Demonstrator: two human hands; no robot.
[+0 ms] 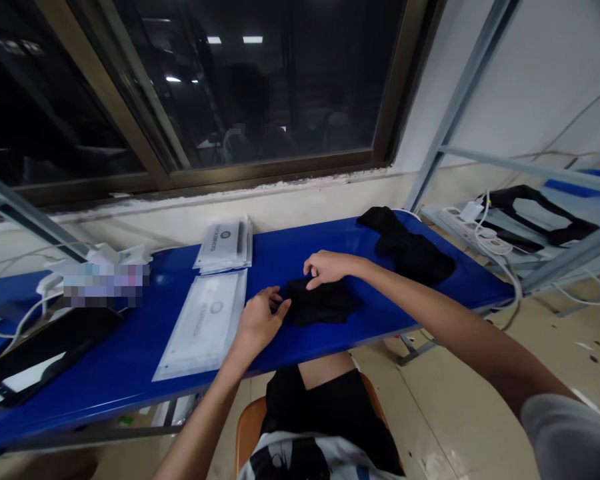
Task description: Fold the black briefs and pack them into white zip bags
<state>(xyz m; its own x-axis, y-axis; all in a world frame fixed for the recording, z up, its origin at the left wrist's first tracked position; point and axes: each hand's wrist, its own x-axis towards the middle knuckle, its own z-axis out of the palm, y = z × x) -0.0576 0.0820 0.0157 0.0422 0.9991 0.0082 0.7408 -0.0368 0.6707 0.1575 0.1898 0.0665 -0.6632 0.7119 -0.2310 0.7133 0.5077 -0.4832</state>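
A folded piece of black cloth (320, 305) lies on the blue table (295, 243) in front of me. At its left edge is my left hand (261, 319), thumb and fingers bent around a bit of dark fabric. My right hand (329, 267) is over the far edge of the cloth, its fingers curled and the thumb apart from them, nothing visible between. To the right, another black cloth item (414, 250) lies crumpled. Left of my hands are two stacks of clear, printed plastic bags, the far stack (225, 243) and the near stack (203, 327).
Power strips and white cables (55, 283) occupy the table's left side, beside a dark glossy object (50, 353). Metal frame posts (460, 107) rise at both ends. Behind the table are a wall and a dark window (290, 87). More cables (500, 247) hang at right.
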